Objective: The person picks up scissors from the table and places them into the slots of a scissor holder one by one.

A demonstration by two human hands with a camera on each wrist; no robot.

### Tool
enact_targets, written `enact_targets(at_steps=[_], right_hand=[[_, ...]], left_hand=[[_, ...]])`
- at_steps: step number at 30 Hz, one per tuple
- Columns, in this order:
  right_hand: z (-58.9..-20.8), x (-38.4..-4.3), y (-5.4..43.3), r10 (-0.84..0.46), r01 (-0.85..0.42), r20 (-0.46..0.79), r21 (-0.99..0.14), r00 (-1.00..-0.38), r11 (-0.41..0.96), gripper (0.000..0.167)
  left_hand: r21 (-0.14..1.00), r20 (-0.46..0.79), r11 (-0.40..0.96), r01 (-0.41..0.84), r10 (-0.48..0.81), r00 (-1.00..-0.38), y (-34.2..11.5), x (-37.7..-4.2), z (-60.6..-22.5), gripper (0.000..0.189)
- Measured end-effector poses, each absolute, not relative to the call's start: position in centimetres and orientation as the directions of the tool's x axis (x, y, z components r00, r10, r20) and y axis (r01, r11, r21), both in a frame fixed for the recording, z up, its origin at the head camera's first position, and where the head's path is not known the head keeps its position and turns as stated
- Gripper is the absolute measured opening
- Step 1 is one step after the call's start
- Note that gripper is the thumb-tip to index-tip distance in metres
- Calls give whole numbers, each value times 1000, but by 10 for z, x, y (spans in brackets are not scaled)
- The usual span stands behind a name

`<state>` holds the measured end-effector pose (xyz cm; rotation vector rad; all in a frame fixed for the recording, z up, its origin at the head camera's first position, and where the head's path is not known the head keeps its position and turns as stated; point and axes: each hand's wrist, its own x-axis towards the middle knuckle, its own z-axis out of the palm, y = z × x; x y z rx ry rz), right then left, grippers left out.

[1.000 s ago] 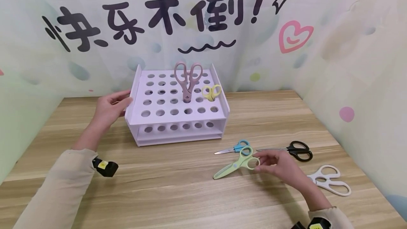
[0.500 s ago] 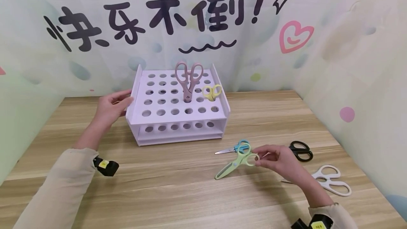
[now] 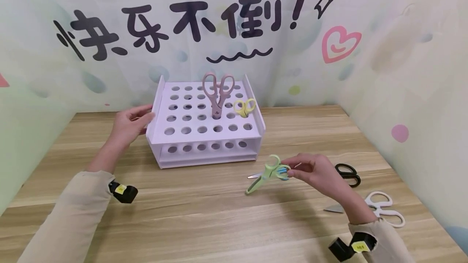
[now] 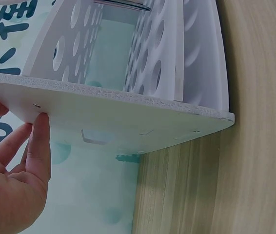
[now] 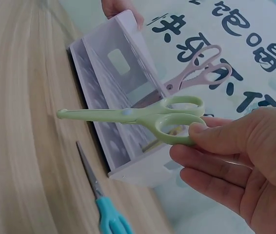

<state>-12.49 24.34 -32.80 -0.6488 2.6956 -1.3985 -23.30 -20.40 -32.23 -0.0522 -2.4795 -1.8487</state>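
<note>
My right hand [image 3: 316, 171] pinches green scissors [image 3: 266, 176] by one handle loop, above the table, their closed blades slanting down to the left. In the right wrist view, thumb and fingertips hold the rear of that loop. My left hand [image 3: 126, 129] holds the left side panel of a white rack [image 3: 197, 136] with rows of round holes; its fingertips [image 4: 41, 122] touch the panel's outer face. Pink scissors [image 3: 217, 111] and small yellow scissors [image 3: 244, 111] stand in the rack's holes, handles up. Blue-handled scissors [image 5: 109, 214] lie on the table, partly covered by the green pair in the head view.
Black-handled scissors [image 3: 354, 172] lie on the right of the wooden table [image 3: 183, 222], partly behind my right hand. White-handled scissors [image 3: 333, 208] lie nearer, under my right forearm. A printed cloth [image 3: 300, 76] hangs behind the table and along its sides.
My right hand has lifted the green scissors and carried them a little left and toward the rack, now overlapping the blue pair more. The left hand stays on the rack.
</note>
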Motion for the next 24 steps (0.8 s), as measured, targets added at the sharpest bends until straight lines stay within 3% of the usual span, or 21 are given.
enact_targets(at_steps=[8,16,24], right_hand=[[-310,-140,225,-432,-398,152,-723,-889,565,24],[-286,-160,199,-544,-527,246,-721,-802,450,22],[-261,-179,173,-577,-590,284,-667,-766,455,22]], left_hand=[[951,72,302,67,-8,-997,-204,-232,-322,55],[949,72,308,66,-8,-997,-205,-232,-324,55],[945,60,323,55,-6,-998,-205,-233,-324,55]])
